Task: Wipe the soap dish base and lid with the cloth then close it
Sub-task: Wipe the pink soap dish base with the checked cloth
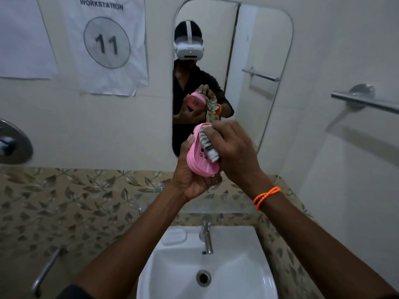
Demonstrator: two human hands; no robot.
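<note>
A pink oval soap dish part (199, 164) with slots in its floor is held up in front of the mirror, its hollow side facing me. My left hand (192, 182) grips it from below and the left, thumb along its rim. My right hand (235, 152) grips a bunched striped grey-and-white cloth (208, 146) and presses it into the hollow of the dish. Whether this part is the base or the lid I cannot tell. No second pink part shows outside the mirror.
A white sink (237, 268) with a chrome tap (207, 238) lies below my arms. A glass shelf (218, 203) runs under my hands. The mirror (265, 61) is straight ahead; a chrome towel bar (364, 101) juts from the right wall.
</note>
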